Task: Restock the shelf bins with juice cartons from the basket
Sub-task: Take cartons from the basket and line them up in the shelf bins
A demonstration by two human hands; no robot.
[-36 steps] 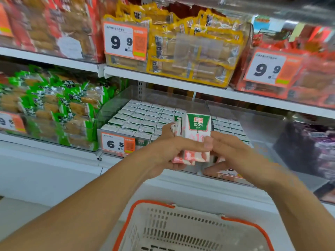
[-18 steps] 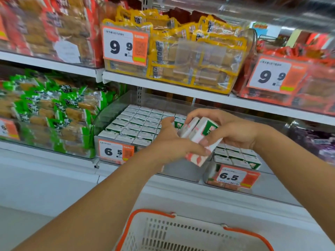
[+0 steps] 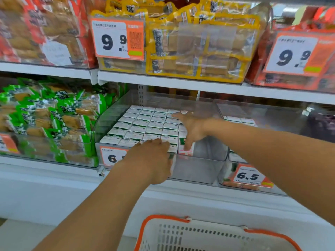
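over one clear bin (image 3: 199, 171), two hands (image 3: 152, 160), packed cartons (image 3: 145, 124)

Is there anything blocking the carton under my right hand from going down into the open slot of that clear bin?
Nothing visible blocks it. The right hand rests on the juice carton at the right end of the front row in the clear bin; the space to its right is empty.

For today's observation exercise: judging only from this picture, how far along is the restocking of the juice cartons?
Done: the middle clear bin holds packed rows of cartons, except its right strip. In hand: the right hand is spread over a pink-based carton at the row's right end; the left hand rests at the front row. Left: that empty strip, and perhaps the right bin; the basket contents are out of view.
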